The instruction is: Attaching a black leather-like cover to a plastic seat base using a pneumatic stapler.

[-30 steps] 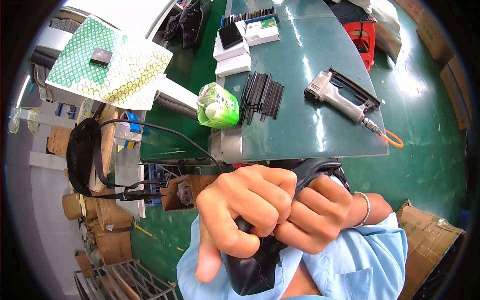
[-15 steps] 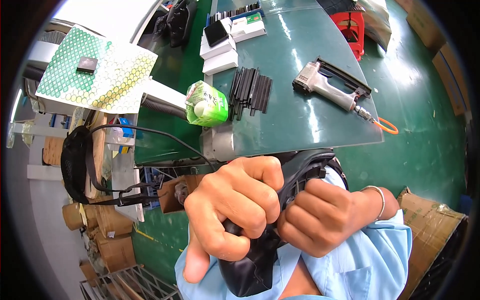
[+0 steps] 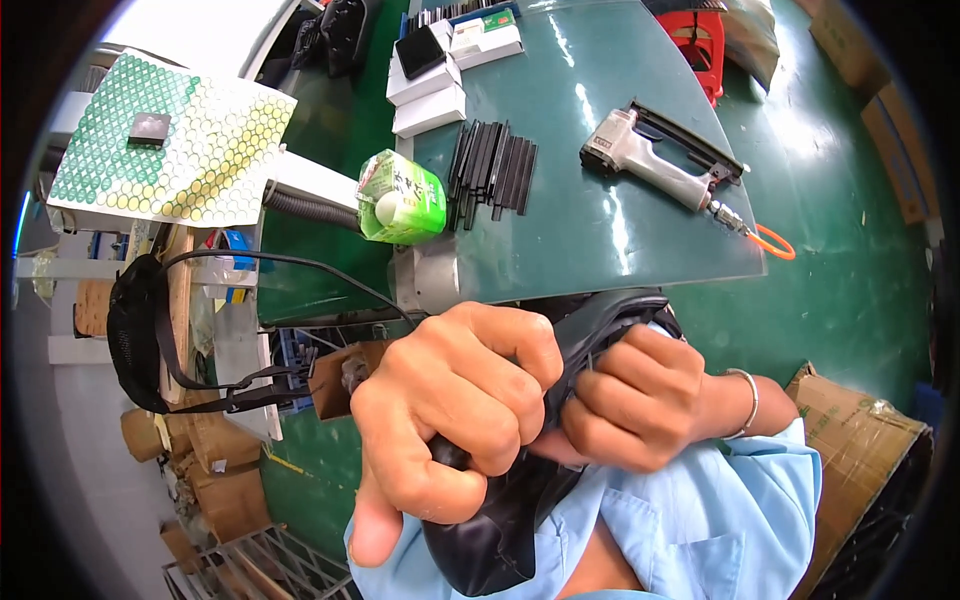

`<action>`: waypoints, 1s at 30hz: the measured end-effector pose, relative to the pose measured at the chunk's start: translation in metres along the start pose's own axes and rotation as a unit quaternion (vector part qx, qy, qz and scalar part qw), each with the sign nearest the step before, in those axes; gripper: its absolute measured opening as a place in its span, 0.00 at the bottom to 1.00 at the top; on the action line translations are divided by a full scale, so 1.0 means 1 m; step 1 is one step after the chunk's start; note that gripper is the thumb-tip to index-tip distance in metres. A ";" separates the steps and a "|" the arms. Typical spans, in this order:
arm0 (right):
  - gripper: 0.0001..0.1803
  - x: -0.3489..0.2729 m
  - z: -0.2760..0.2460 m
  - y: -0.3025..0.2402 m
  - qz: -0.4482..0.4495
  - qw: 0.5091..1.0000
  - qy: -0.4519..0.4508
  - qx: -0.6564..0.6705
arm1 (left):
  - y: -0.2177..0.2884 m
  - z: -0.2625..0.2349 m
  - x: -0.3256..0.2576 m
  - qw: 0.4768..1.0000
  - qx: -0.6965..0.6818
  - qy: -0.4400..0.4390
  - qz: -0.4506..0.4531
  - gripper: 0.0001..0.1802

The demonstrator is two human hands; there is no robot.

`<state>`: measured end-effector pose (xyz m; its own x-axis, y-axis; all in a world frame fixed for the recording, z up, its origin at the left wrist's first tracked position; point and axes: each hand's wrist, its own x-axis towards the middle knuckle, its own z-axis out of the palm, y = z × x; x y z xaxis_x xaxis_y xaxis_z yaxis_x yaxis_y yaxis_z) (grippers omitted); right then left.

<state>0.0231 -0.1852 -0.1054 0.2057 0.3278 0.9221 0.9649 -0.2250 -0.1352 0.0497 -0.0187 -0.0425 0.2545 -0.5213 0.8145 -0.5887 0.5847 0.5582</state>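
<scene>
A black, glossy, leather-like cover [image 3: 490, 550] hangs in front of my light blue shirt, its upper part bunched near the table's front edge. My left hand [image 3: 455, 410] is closed on its left side, fingers curled tightly. To the right, my right hand [image 3: 640, 400] makes a fist on the cover's upper right edge. What lies under the cover is mostly hidden by my hands. On the table beyond lies a silver and black staple gun [image 3: 655, 160] with an orange air hose [image 3: 775, 243].
Dark strips [image 3: 490, 170] lie beside a green cut-open carton [image 3: 405, 200] on the green table [image 3: 540, 260]. White boxes [image 3: 430, 105] carry a black phone-like slab [image 3: 420, 52]. A black strap [image 3: 225, 400] hangs at left; a cardboard box [image 3: 850, 440] stands at right.
My right hand has moved up a little and pulled the cover's edge, so the black frame seen between my hands before is now covered. The left hand stays clenched, shifted slightly left.
</scene>
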 end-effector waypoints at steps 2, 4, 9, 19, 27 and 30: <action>0.09 0.000 0.000 0.001 -0.004 0.999 -0.023 -0.022 | -0.001 -0.001 0.001 1.000 0.001 -0.010 0.005 0.26; 0.11 0.002 0.002 0.000 -0.011 0.995 -0.002 -0.095 | -0.002 0.005 0.002 1.000 -0.001 0.011 0.010 0.28; 0.08 0.011 -0.004 0.002 -0.055 0.989 -0.036 -0.131 | -0.004 0.006 0.002 1.000 0.002 0.018 0.020 0.30; 0.09 0.013 -0.001 -0.012 -0.103 0.987 -0.103 -0.065 | 0.000 0.009 -0.006 0.997 -0.079 0.016 0.020 0.28; 0.07 0.006 0.009 -0.024 -0.036 0.994 -0.048 -0.090 | 0.000 0.013 -0.011 0.990 -0.123 0.036 -0.056 0.27; 0.07 0.004 0.007 -0.018 -0.033 0.997 -0.062 -0.027 | -0.004 0.009 -0.017 0.989 -0.145 0.008 -0.039 0.27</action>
<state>0.0074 -0.1732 -0.1018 0.1635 0.4531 0.8763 0.9675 -0.2473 -0.0527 0.0409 -0.0177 -0.0596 0.3043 -0.5628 0.7686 -0.3230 0.6981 0.6390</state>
